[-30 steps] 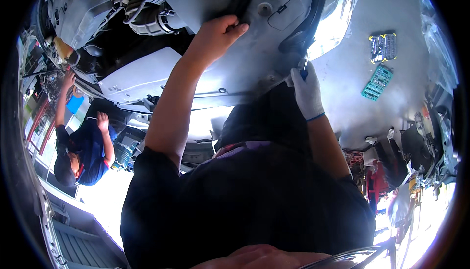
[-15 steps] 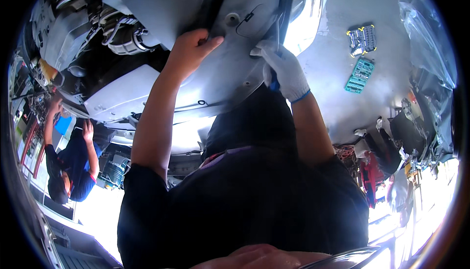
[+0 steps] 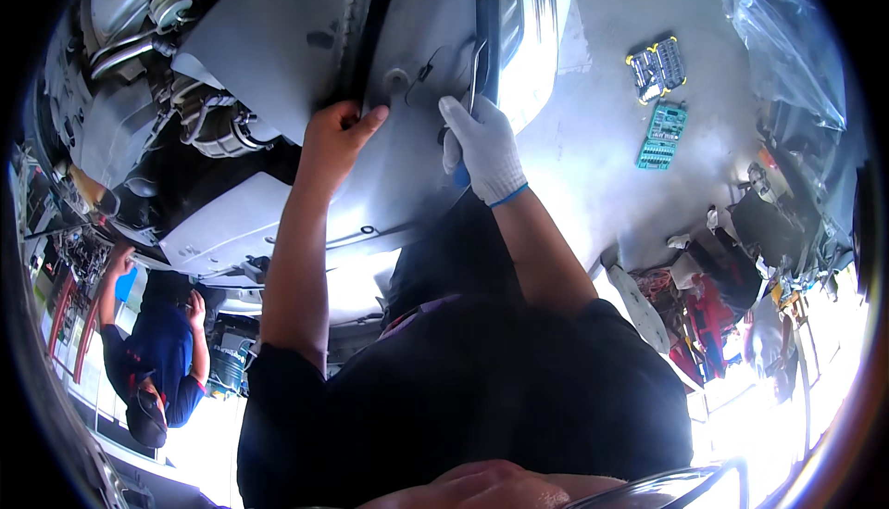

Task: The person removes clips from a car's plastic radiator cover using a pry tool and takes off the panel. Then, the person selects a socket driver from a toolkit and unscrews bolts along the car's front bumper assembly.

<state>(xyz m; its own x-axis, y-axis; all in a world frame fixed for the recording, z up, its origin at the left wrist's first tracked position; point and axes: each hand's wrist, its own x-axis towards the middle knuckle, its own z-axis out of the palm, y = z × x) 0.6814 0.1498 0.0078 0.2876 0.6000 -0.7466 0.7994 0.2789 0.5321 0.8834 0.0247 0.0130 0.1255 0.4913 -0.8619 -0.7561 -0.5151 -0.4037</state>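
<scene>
Head view: two open socket-set cases of sockets, near gloved right hand.

The grey underbody panel closes off the space above both raised arms — the bare left hand presses flat on it just beside a round plug, and the gloved right hand, closed round a thin metal tool, sits at the dark seam along that panel's right edge. Left of the panel, pipes and a ribbed hose crowd the way. Between the two forearms, below the panel, a narrow gap stays open.
</scene>
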